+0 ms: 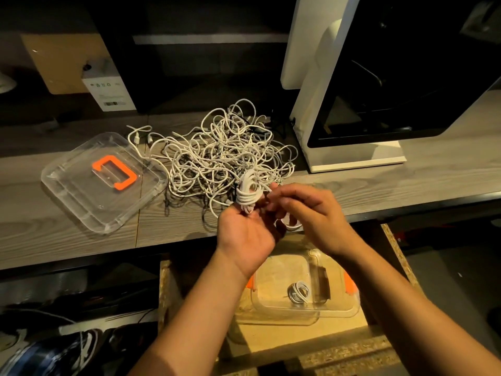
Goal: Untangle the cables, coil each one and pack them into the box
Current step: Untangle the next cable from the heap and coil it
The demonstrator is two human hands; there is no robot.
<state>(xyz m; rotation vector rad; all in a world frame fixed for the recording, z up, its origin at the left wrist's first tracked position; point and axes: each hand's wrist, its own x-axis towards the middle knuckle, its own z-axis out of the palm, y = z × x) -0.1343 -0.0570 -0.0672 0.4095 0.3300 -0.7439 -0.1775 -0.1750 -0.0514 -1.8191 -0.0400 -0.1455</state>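
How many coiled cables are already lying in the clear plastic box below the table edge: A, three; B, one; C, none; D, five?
B: the clear plastic box with orange latches holds a single coiled white cable. A second white coil is wrapped around the fingers of the left hand, above the table, not in the box.

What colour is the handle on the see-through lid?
Bright orange. The handle sits on the clear lid, seen in the head view.
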